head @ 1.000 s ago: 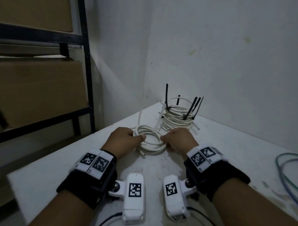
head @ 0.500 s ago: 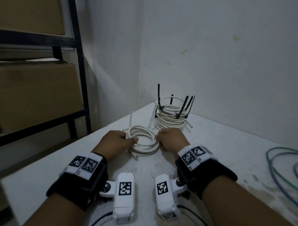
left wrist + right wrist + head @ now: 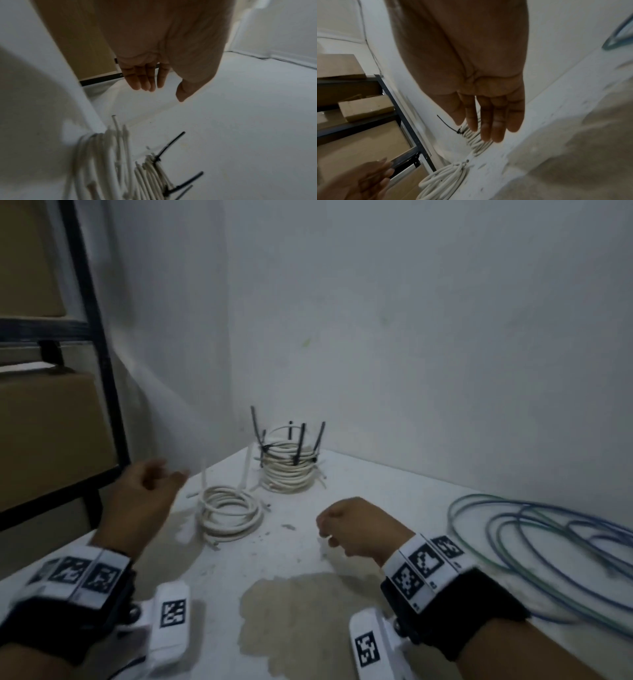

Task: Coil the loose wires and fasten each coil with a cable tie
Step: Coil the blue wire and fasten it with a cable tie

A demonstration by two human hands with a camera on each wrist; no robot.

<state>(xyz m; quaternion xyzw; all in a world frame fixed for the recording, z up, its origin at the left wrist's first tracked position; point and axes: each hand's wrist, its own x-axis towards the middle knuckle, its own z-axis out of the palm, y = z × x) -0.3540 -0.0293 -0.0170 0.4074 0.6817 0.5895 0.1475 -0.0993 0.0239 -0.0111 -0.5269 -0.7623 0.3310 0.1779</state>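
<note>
1. Done: stack of tied white coils (image 3: pixel 289 474) in the counter (image 3: pixel 376 508) corner, black ties upright.
2. Pending: near white coil (image 3: pixel 228 513), no tie visible; loose blue-green wires (image 3: pixel 548 542) at right.
3. Left hand (image 3: pixel 144 494) and right hand (image 3: pixel 359 529) empty, fingers relaxed.

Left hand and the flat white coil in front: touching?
Apart. The head view shows the left hand raised left of the white coil, bare table between them; the left wrist view shows its fingers straight, holding nothing.

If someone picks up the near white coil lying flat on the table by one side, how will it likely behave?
The near white coil shows no tie, so its loops would probably sag apart. Its two ends stand upright unsupported, suggesting fairly stiff, springy wire. It looks light; a push would likely slide it, not roll it.
</note>
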